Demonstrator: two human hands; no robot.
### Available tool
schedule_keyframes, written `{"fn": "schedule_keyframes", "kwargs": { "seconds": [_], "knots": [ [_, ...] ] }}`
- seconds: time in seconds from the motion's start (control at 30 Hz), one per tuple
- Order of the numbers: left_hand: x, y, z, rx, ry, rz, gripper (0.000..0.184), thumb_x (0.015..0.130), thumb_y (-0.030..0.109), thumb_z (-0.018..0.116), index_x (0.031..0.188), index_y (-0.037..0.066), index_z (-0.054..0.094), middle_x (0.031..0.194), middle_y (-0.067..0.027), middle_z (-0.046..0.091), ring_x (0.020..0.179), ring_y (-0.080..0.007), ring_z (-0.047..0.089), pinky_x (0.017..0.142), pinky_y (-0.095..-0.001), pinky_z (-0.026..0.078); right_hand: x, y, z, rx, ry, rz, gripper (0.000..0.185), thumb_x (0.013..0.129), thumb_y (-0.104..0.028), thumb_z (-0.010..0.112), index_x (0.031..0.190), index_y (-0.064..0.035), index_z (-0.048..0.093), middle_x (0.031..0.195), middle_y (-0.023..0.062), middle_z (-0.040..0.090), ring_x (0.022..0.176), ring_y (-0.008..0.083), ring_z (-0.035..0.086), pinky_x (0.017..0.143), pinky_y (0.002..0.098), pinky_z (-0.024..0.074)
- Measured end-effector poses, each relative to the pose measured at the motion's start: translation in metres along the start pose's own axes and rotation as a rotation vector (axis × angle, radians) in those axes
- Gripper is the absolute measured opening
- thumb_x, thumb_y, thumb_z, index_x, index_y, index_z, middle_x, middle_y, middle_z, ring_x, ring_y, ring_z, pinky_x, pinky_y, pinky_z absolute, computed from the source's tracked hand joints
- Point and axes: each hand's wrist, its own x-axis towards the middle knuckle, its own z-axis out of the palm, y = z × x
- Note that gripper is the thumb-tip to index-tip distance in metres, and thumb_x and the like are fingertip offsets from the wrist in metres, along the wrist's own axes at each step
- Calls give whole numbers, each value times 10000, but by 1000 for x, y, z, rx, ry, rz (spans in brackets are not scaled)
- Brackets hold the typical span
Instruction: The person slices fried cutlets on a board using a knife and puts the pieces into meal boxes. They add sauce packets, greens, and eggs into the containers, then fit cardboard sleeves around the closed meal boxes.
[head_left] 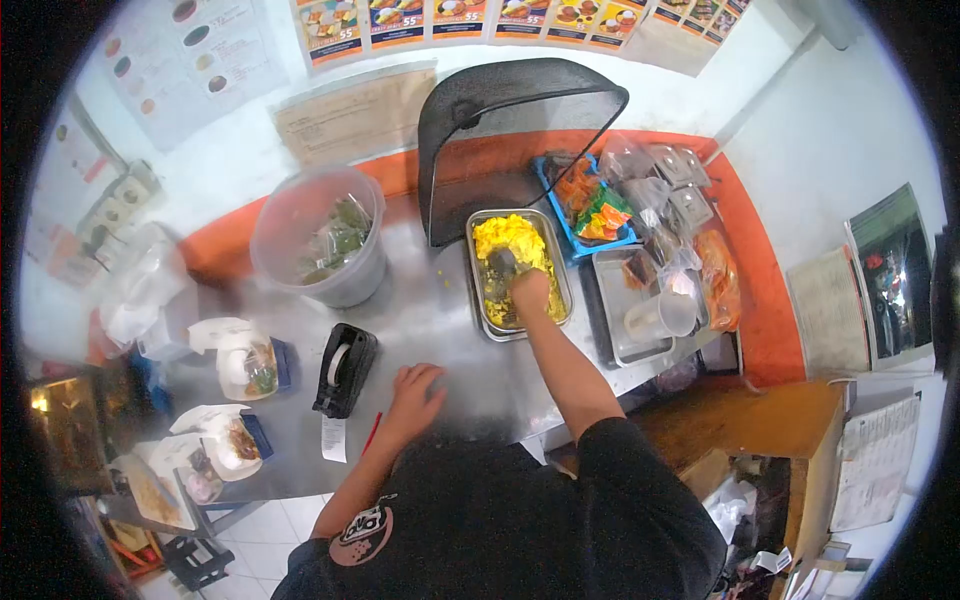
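Note:
Over a rectangular metal tray [566, 318] of yellow food [510, 236], my right hand [531, 294] is closed around a dark utensil [503, 264], whose end touches the food. The utensil's exact shape is hard to make out. My left hand [415, 398] rests on the steel table [430, 310] with its fingers apart and nothing in it. Left of that hand stands a black tape dispenser [346, 370], with a white paper slip below it and a thin red item beside my wrist.
A large clear tub [322, 240] of bagged greens stands at the back left. Two open food boxes [250, 368] sit at the left. Behind the tray is a black mesh cover [450, 150]. A blue basket [583, 245] and a metal tray with a plastic cup [662, 316] are at the right.

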Motion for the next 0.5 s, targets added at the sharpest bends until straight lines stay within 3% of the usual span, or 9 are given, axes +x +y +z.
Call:
{"fn": "schedule_keyframes", "kwargs": {
  "seconds": [0.1, 0.23, 0.3, 0.33, 0.43, 0.5],
  "knots": [
    [28, -20, 28, -130, -22, -15, 334, 841, 148, 664, 1160, 58, 623, 1124, -105, 633, 1058, -281, 575, 942, -395, 429, 26, 26, 16, 20, 59, -158, 215, 760, -191, 707, 889, -21, 683, 901, 218, 694, 848, 382, 681, 730, 489, 535],
    [74, -20, 67, -427, -34, -222, 455, 846, 131, 641, 1276, 42, 522, 999, -151, 650, 798, -255, 633, 745, -359, 513, 30, 27, 2, 156, 220, -443, 178, 765, -155, 729, 844, -15, 651, 844, 205, 694, 760, 370, 678, 663, 481, 532],
    [98, -1, 74, -504, -30, -340, 498, 869, 153, 634, 1325, 41, 472, 960, -172, 654, 739, -245, 639, 691, -350, 521, 6, -17, -39, 287, 4, -227, 153, 802, -112, 671, 920, -15, 659, 830, 215, 684, 794, 386, 667, 712, 476, 520],
    [108, 0, 82, -492, -1, -340, 518, 872, 165, 633, 1339, 40, 448, 955, -188, 654, 751, -271, 645, 702, -371, 524, -5, -38, -54, 350, -105, -115, 159, 820, -90, 642, 958, -16, 663, 823, 219, 679, 812, 395, 662, 736, 473, 515],
    [132, -12, 112, -457, 56, -345, 574, 878, 190, 625, 1377, 39, 386, 956, -232, 651, 795, -350, 655, 739, -433, 526, 20, -31, -13, 303, -146, -355, 189, 836, -143, 667, 975, -15, 663, 859, 221, 679, 831, 383, 658, 751, 476, 505],
    [142, -16, 122, -441, 56, -360, 599, 878, 194, 617, 1395, 39, 356, 981, -258, 645, 835, -407, 650, 770, -473, 521, 29, -26, 21, 220, 104, -484, 140, 836, -98, 641, 954, -24, 649, 856, 229, 614, 792, 398, 624, 691, 468, 497]
  ]
}}
